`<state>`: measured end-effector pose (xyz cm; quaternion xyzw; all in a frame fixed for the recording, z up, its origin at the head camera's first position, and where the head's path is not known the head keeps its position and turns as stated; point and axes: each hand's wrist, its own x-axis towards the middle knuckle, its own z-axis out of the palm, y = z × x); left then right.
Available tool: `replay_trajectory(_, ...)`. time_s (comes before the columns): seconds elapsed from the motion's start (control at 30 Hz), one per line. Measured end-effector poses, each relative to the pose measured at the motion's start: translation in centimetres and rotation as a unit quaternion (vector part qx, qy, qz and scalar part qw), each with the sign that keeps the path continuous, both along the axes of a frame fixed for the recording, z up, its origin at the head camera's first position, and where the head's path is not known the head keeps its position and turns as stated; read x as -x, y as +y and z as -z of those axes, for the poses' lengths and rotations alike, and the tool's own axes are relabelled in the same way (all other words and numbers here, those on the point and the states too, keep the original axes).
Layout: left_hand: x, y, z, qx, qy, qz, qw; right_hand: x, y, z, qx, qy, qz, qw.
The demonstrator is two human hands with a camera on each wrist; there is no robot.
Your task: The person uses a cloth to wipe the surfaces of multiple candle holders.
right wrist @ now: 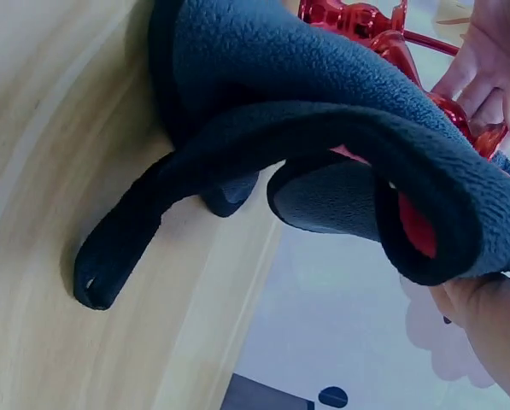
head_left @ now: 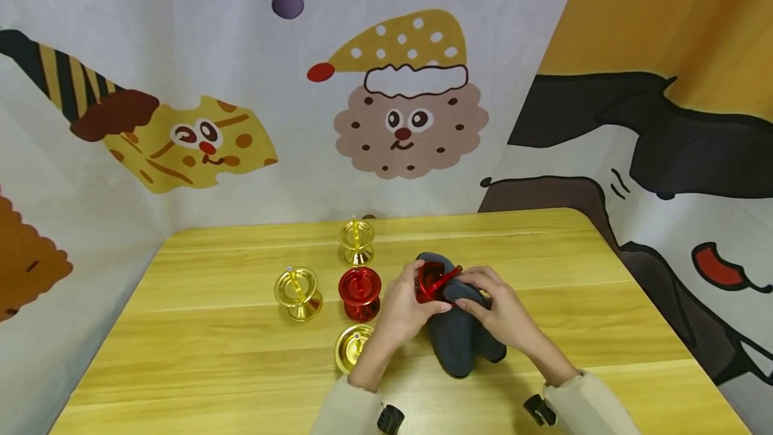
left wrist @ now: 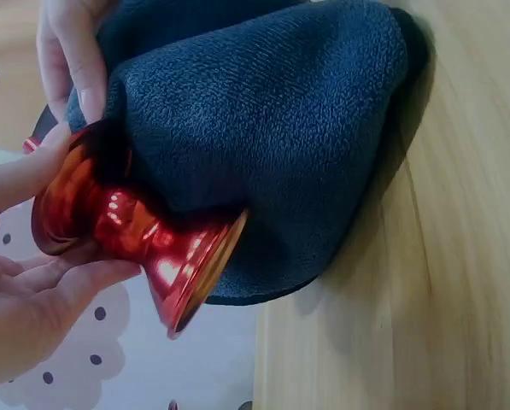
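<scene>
My left hand (head_left: 406, 302) grips a shiny red metal candle holder (head_left: 429, 280) by its upper dish, fingers and thumb round it. The holder is tilted, its thin red stem leaning to the right, and its flared foot shows in the left wrist view. My right hand (head_left: 498, 304) pinches a folded dark blue-grey cloth (head_left: 453, 341) against the holder's dish. The cloth hangs down below both hands onto the table. In the right wrist view the cloth (right wrist: 323, 77) hides much of the right hand's fingers.
To the left stand a second red candle holder (head_left: 360, 294) and three gold ones: a back one (head_left: 357, 237), a left one (head_left: 298, 288) and a front one (head_left: 350, 349) partly behind my left wrist. A printed curtain (head_left: 229, 32) hangs behind the wooden table (head_left: 199, 354).
</scene>
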<state>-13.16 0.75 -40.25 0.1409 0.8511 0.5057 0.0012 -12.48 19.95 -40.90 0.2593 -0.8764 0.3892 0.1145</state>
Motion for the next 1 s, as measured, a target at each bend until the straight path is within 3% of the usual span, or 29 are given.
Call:
replay_trajectory(0.13,0.0,-0.5,0.1,-0.052,-0.029,0.046,0.9972,0.0,0.2,-0.1,0.019,-0.013,0.0,0.9997)
replay_trajectory(0.23,0.1,-0.9,0.2,-0.111,-0.061,0.083,0.9885,0.1,0.5,-0.3,0.037,-0.017,0.002,0.9992)
replay_trajectory(0.33,0.2,-1.1,0.2,-0.145,-0.078,0.093,0.982,0.3,0.8,-0.5,0.042,-0.015,0.001,0.999)
replay_trajectory(0.43,0.2,-1.1,0.1,-0.146,-0.088,0.089,0.9814,0.3,0.8,-0.6,0.044,-0.016,-0.009,0.9989)
replay_trajectory(0.67,0.3,-0.7,0.2,-0.144,-0.099,0.115,0.9779,0.6,0.7,-0.7,0.047,-0.006,-0.018,0.9987)
replay_trajectory(0.83,0.1,-0.7,0.3,-0.131,-0.099,0.117,0.9795,0.7,0.6,-0.7,0.031,-0.007,-0.018,0.9993)
replay_trajectory(1.0,0.0,-0.3,0.6,-0.131,-0.077,0.083,0.9849,0.5,0.5,-0.6,0.012,-0.019,-0.011,0.9997)
